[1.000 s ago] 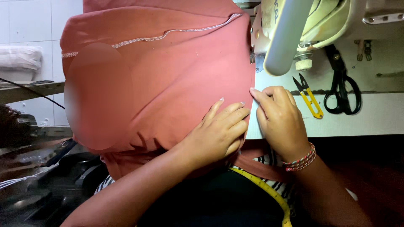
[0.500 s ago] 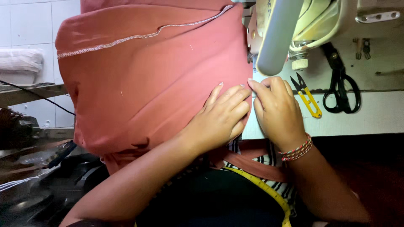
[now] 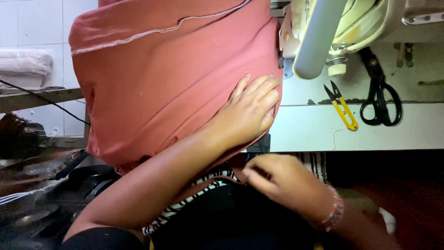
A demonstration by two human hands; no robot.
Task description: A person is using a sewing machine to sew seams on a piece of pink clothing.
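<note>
Beside the sewing machine (image 3: 323, 32), left hand (image 3: 247, 111) flat on red fabric (image 3: 162, 88), fingers apart, right hand (image 3: 286, 183) blurred

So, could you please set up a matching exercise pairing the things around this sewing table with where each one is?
Things:
1. terracotta-red fabric
2. small yellow-handled thread snips
3. large black-handled scissors
4. right hand

Places:
A. farthest right on the white table
B. low, below the table edge
C. pressed under the left hand
D. between the cream sewing machine and the big shears

Pairs: 1-C, 2-D, 3-A, 4-B
</note>
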